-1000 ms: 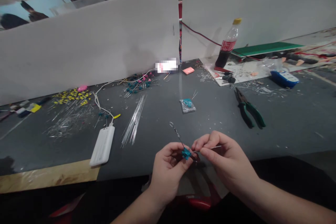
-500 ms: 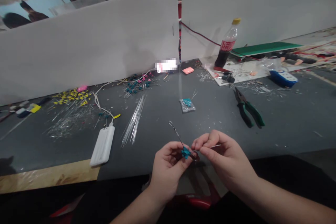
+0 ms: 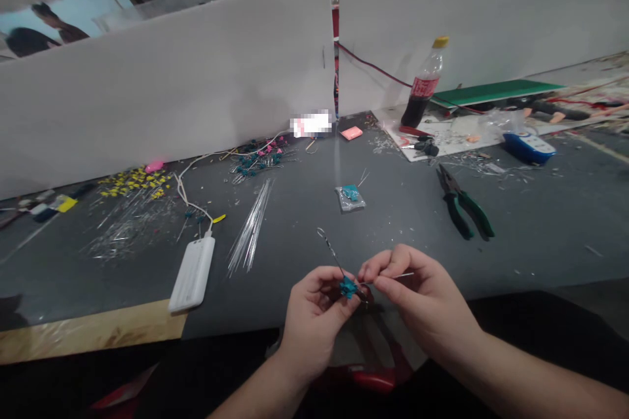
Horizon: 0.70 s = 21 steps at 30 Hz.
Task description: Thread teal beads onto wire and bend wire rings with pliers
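My left hand (image 3: pixel 314 314) is closed in a pinch on a small cluster of teal components (image 3: pixel 348 287) strung on a twisted wire (image 3: pixel 329 249) that rises up and to the left. My right hand (image 3: pixel 417 294) is closed too, pinching a thin straight wire (image 3: pixel 400 275) whose end points at the teal cluster. Both hands meet just above the near edge of the dark grey table (image 3: pixel 531 236).
On the table lie a bundle of straight wires (image 3: pixel 251 226), a white power bank (image 3: pixel 192 273) with cable, a small bag of teal parts (image 3: pixel 350 196), green-handled pliers (image 3: pixel 464 209), yellow parts (image 3: pixel 135 181), a cola bottle (image 3: pixel 423 84) and white dividers (image 3: pixel 167 78). A person sits behind them.
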### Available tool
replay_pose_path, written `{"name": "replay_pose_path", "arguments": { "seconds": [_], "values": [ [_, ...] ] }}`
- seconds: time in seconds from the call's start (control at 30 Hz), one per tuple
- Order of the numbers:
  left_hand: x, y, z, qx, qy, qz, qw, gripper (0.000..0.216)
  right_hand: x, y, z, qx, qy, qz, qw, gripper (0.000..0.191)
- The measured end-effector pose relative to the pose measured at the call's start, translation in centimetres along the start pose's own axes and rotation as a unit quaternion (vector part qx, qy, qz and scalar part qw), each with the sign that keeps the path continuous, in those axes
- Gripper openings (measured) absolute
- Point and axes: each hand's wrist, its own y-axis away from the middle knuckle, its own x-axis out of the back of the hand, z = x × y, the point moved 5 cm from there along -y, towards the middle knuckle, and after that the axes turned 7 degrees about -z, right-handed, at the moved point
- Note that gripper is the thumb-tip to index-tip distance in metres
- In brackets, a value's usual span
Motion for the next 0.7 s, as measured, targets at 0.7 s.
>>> {"name": "replay_pose_path", "arguments": {
  "seconds": [0.7],
  "values": [
    [-0.2, -0.4, -0.6, 0.067, 0.013, 0.007, 0.998, 0.026, 2.7, -1.0, -2.4, 0.043, 0.018, 0.091, 0.995, 0.02]
  ]
}}
